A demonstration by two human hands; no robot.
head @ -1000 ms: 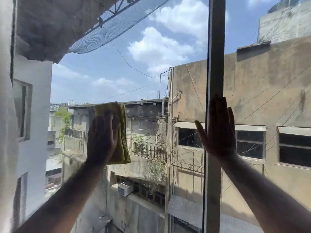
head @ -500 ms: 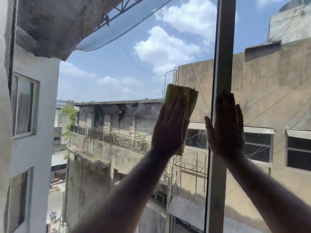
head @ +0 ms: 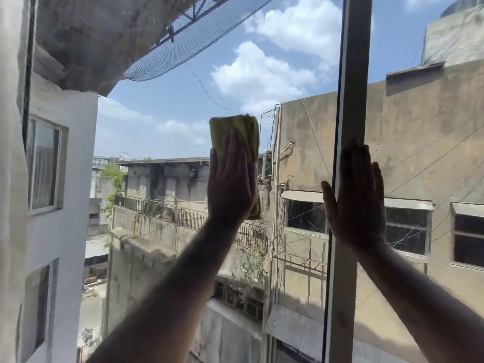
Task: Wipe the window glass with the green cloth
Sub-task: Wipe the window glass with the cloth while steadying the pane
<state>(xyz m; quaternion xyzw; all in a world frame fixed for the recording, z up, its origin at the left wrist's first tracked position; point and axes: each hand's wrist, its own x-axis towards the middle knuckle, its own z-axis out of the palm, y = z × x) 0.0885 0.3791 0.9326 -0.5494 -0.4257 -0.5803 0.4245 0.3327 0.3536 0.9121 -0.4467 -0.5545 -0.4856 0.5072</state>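
Note:
My left hand [head: 231,184] presses a folded green cloth [head: 237,128] flat against the window glass [head: 162,121], palm forward and fingers pointing up. The cloth's top sticks out above my fingertips and a strip of it shows along the right side of the hand. My right hand [head: 357,195] lies flat and empty, fingers spread, over the grey vertical window frame [head: 353,74] and the pane to its right.
Through the glass I see concrete buildings, a white wall with windows on the left, netting overhead and blue sky with clouds. The vertical frame splits the window into a wide left pane and a narrower right pane.
My left hand with the cloth swept from the left of the pane to near the frame, then back left and up. The right hand stayed on the frame.

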